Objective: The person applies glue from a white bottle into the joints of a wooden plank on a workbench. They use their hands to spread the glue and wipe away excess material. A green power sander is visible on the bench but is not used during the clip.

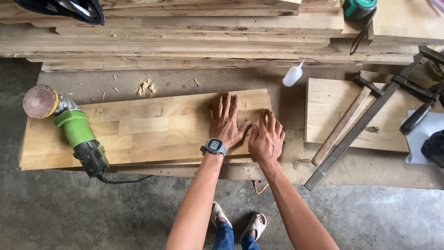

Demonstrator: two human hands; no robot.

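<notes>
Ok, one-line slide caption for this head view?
Both hands, left hand and right hand, pressed flat on a wooden panel beside a green angle grinder.

Pale patchwork-toned wooden panel (148, 127), bright green and black grinder (76, 134) with reddish-brown disc, white glue bottle (292, 75), grey wristwatch (214, 146)

Your two bare forearms reach forward from the lower edge of the head view and draw closer together toward the wrists. Your left hand (226, 121) lies palm down, fingers straight and slightly spread, thumb angled out to the right; its wrist carries a wristwatch (214, 146). Your right hand (267, 137) lies palm down just beside it, set a little nearer to you, fingers together and extended. Neither hand grips anything.
</notes>
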